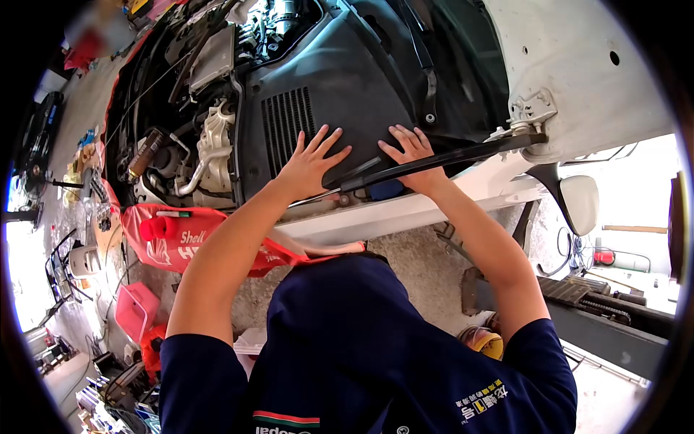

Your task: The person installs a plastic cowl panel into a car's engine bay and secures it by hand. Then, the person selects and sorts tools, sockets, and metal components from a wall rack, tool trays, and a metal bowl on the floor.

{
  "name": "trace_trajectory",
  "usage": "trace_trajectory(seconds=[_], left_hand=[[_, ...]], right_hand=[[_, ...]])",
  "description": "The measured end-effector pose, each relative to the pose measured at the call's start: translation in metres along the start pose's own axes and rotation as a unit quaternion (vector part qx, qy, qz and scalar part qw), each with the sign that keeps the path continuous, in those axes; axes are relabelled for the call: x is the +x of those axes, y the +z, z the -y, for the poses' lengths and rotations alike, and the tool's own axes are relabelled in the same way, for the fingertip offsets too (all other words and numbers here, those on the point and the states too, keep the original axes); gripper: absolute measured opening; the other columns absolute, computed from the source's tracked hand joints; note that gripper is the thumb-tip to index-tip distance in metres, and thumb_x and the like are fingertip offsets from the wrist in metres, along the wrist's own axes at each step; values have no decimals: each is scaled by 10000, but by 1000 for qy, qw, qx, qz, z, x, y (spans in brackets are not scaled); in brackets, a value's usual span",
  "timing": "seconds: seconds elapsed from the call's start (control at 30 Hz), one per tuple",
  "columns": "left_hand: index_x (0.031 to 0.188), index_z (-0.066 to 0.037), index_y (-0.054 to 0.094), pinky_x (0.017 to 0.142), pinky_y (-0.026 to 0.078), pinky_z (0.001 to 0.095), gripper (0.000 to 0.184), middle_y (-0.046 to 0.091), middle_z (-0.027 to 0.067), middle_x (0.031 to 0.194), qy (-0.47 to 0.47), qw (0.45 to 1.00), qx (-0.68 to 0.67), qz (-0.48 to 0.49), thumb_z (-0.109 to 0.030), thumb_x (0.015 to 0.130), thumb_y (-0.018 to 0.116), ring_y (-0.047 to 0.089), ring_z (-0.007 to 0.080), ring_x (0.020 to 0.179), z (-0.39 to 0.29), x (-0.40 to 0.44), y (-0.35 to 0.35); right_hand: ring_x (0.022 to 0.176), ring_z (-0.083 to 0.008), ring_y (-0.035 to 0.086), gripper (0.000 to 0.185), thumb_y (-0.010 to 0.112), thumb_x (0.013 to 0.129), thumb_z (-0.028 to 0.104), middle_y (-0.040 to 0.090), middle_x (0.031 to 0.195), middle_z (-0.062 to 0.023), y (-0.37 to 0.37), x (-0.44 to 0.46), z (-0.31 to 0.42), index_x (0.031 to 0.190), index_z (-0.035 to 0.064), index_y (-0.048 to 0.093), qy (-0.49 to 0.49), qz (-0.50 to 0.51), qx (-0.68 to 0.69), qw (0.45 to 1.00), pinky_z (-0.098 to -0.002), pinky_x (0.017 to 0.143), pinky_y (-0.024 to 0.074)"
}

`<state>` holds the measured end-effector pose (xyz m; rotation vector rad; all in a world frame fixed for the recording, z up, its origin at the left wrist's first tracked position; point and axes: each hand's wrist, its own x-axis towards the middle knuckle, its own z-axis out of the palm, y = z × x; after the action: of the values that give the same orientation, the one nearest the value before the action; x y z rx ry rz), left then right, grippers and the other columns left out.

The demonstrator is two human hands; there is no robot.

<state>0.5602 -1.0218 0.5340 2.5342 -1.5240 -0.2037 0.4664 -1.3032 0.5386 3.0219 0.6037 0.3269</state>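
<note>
My left hand (312, 168) has its fingers spread on a black plastic cowl panel (347, 87), just right of the slotted vent grille (278, 130). Also resting on the panel, further right, is my right hand (416, 159), fingers stretched out and thumb apart. Neither hand holds anything. A black hood strut (441, 159) with a bright rod runs at a slant below my fingers, passing close to both wrists. Near its middle, a blue cap (387, 190) is partly covered by the strut. Beyond my right hand lies a wiper arm (431, 90).
The open engine bay holds a metal engine part (215, 141) at the left. A red fender cover (195, 242) drapes the white car's side. At the right are the hood hinge (533, 112), side mirror (578, 204) and a dark lift arm (607, 318). A pink bin (136, 311) stands lower left.
</note>
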Motion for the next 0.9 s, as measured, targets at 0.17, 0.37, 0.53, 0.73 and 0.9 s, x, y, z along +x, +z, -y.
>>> trace_trajectory(seconds=[0.17, 0.37, 0.53, 0.73, 0.9], left_hand=[[1475, -151, 418, 1168, 178, 614, 669, 220, 152, 1596, -16, 998, -56, -23, -390, 895, 650, 153, 336, 1493, 12, -2, 2], [1494, -77, 354, 1183, 160, 548, 681, 220, 230, 1579, -226, 950, -38, -214, -454, 955, 533, 169, 379, 1479, 23, -34, 30], [1475, -62, 376, 1193, 172, 509, 748, 279, 201, 1562, -259, 927, -72, -262, -527, 918, 554, 225, 350, 1466, 24, -28, 35], [1447, -59, 411, 1197, 192, 485, 750, 295, 196, 1550, -259, 935, -62, -233, -535, 893, 585, 252, 345, 1453, 30, -26, 29], [1443, -62, 412, 1202, 186, 475, 765, 293, 205, 1547, -255, 939, -83, -214, -541, 876, 599, 244, 349, 1456, 35, -24, 25]], right_hand=[[1396, -278, 371, 625, 739, 776, 211, 436, 1456, -128, -6, -1, 6, 1360, 185, 519, 11, 9, 5, 1000, -500, 1151, 264], [1273, -355, 468, 494, 717, 809, 387, 533, 1300, -195, -19, 15, 10, 1195, 88, 636, 9, -8, 57, 998, -526, 1100, 314], [1267, -358, 457, 509, 701, 843, 397, 512, 1301, -184, -29, 75, -3, 1206, 49, 622, -44, 7, 141, 989, -488, 1092, 340], [1401, -364, 351, 553, 605, 925, 418, 410, 1492, -173, 9, 146, -26, 1333, 47, 561, 0, -69, 130, 989, -469, 1121, 304], [1466, -325, 252, 654, 507, 959, 481, 314, 1569, -144, 39, 162, -9, 1469, 82, 412, 101, -36, 7, 994, -490, 1165, 229]])
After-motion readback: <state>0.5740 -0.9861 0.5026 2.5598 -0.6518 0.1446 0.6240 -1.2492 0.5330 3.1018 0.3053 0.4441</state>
